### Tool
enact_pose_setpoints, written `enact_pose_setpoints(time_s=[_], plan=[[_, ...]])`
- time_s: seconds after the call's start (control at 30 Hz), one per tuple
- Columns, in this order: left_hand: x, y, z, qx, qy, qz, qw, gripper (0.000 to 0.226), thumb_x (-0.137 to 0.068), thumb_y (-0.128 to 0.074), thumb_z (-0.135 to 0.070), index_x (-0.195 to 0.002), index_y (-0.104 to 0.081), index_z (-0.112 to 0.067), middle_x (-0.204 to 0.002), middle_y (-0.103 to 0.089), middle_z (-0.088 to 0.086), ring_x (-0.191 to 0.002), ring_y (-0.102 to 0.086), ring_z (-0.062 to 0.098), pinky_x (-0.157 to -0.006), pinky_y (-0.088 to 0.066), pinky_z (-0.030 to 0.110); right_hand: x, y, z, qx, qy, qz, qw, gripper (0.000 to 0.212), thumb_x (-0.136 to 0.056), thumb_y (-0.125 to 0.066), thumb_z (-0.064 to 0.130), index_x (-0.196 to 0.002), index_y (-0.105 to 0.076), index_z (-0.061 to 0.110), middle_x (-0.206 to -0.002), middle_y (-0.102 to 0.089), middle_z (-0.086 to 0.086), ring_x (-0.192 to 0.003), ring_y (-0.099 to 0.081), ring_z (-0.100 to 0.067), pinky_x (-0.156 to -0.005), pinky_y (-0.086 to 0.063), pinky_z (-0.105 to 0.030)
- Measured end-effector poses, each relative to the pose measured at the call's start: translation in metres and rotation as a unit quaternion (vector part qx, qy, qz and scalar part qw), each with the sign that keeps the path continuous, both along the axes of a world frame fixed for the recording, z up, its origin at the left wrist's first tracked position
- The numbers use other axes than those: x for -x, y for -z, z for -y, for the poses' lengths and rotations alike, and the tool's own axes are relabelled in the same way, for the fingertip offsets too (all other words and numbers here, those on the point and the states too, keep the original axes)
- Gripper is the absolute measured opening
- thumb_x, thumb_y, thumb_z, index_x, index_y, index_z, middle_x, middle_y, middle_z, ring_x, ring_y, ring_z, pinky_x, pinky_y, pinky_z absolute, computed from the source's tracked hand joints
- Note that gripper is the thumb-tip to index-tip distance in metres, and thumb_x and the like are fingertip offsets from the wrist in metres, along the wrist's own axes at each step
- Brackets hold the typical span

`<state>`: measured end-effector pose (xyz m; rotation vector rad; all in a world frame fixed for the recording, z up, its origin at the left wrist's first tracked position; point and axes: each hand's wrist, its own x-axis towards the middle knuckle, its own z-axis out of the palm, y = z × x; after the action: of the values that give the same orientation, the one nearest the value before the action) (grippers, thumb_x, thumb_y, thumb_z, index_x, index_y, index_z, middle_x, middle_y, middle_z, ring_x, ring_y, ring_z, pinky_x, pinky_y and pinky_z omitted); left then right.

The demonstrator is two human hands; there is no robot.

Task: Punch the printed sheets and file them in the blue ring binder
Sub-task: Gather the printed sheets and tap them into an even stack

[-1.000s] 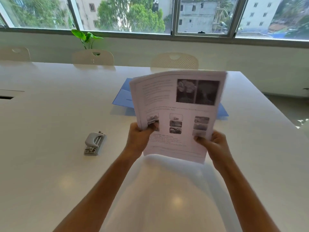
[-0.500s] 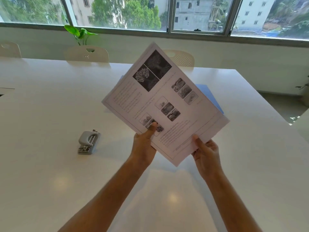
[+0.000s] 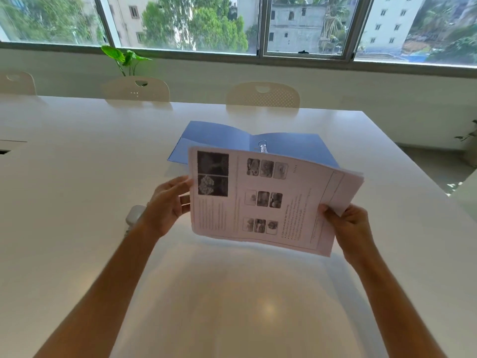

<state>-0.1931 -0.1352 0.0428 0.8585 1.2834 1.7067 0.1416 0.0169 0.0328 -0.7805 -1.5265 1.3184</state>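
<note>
Right hand (image 3: 351, 228): grips the right end of the printed sheets (image 3: 260, 200), thumb on the printed face and fingers curled behind the stack.
Left hand (image 3: 166, 205): fingers straight and spread at the stack's left edge, fingertips touching or just behind it; whether any finger actually grips the paper cannot be told.
Around: blue ring binder (image 3: 219, 140) lies open flat on the white table (image 3: 77, 177) beyond the sheets, its metal ring (image 3: 262, 146) standing up at the spine, just above the top edge of the stack. Grey hole punch (image 3: 134, 214) sits on the table to the left, mostly hidden behind the left wrist. Three pale chairs line the far side of the table, with a green plant (image 3: 124, 58) under the window.
In the way: the held stack covers the near part of the binder.
Change: half a second ago the sheets were tilted on a corner with both thumbs on the lower edge; now the stack is turned sideways, long edge across, and the left hand has moved to the left short edge.
Sheets versus hands: held off the table between both hands, near the binder but not touching it.
</note>
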Motion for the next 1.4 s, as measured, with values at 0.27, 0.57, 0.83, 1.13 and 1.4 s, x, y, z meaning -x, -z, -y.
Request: enact_pose_setpoints(time_s=[0.27,0.57,0.83,1.13,1.4], plan=[[-0.028,-0.001,-0.014,-0.033,-0.023,-0.077,0.996,0.019,-0.078,-0.070,-0.022,-0.096,-0.075,-0.026,-0.103,-0.074,0.008,-0.099,-0.068,0.034,-0.084,-0.055,0.049,0.005,-0.002,0.001,-0.034,-0.016,-0.020,0.999,0.049,-0.090,-0.059,-0.003,-0.078,-0.078,0.040,-0.079,-0.075,0.020,-0.072,-0.070,0.000,-0.064,-0.056,-0.018],[-0.055,0.021,-0.023,0.013,-0.067,-0.103,0.992,0.021,-0.077,-0.077,-0.014,-0.083,-0.078,-0.034,-0.088,-0.077,-0.004,-0.087,-0.072,0.018,-0.072,-0.054,0.033,-0.001,0.019,-0.002,0.025,0.008,-0.034,0.999,0.021,-0.082,-0.067,0.002,-0.079,-0.078,0.020,-0.088,-0.078,0.007,-0.081,-0.073,-0.012,-0.065,-0.057,-0.025],[-0.057,0.014,-0.024,-0.015,-0.076,-0.101,0.992,0.017,-0.072,-0.074,-0.020,-0.081,-0.077,-0.034,-0.089,-0.077,-0.007,-0.084,-0.072,0.015,-0.065,-0.056,0.023,-0.002,0.016,-0.004,0.028,-0.002,-0.058,0.998,0.014,-0.074,-0.070,0.019,-0.082,-0.080,0.024,-0.095,-0.077,0.006,-0.086,-0.072,-0.016,-0.074,-0.060,-0.034],[-0.053,0.029,-0.022,0.041,-0.086,-0.131,0.987,0.032,-0.082,-0.071,-0.004,-0.081,-0.076,-0.036,-0.086,-0.076,-0.006,-0.083,-0.072,0.015,-0.069,-0.061,0.031,-0.001,0.026,-0.002,0.073,0.008,0.003,0.997,0.023,-0.080,-0.070,0.001,-0.097,-0.072,0.016,-0.098,-0.077,0.001,-0.100,-0.069,-0.028,-0.081,-0.059,-0.041],[-0.046,-0.020,-0.025,0.008,-0.115,-0.366,0.923,0.013,-0.084,-0.071,-0.009,-0.091,-0.072,-0.020,-0.080,-0.070,-0.005,-0.060,-0.065,0.001,-0.052,-0.049,0.009,-0.006,-0.069,0.006,-0.316,0.209,0.189,0.906,0.077,-0.069,-0.084,0.024,-0.135,-0.045,0.027,-0.133,-0.057,0.006,-0.108,-0.059,-0.016,-0.093,-0.045,-0.029]])
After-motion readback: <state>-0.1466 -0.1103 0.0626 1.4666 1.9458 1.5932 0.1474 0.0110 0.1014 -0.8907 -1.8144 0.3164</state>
